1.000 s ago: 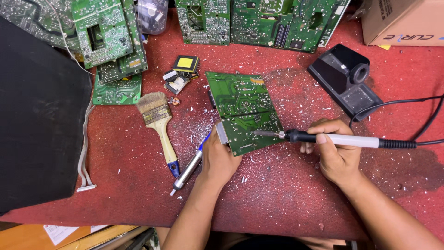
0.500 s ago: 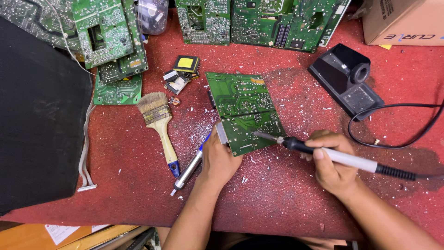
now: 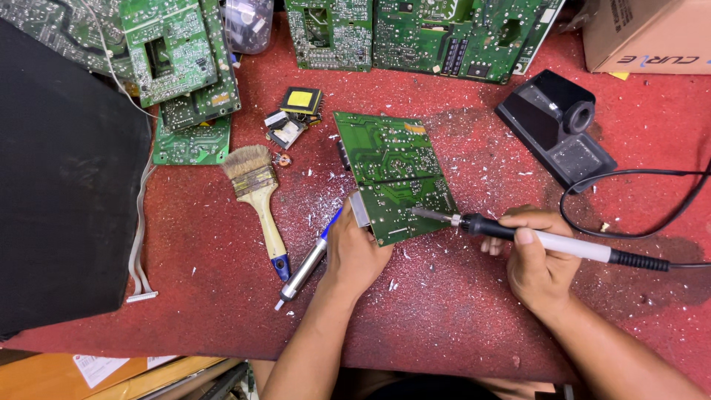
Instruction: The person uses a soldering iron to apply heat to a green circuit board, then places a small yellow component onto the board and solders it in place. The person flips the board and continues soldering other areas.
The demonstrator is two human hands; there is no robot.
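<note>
Mid-bench: your left hand [image 3: 354, 252] fingers clamp the green circuit board [image 3: 392, 176]; your right hand [image 3: 537, 259] fingers grip the soldering iron [image 3: 548, 241], tip touching board.

Both forearms come up from the bottom edge, bare, angled inward. The left hand [image 3: 355, 248] lies palm down, fingers curled forward and pressing at their tips, wrist straight. The right hand [image 3: 537, 259] is closed in a pen-like grip, thumb on top, knuckles turned left, its wrist bent slightly and forearm slanting to the lower right.
</note>
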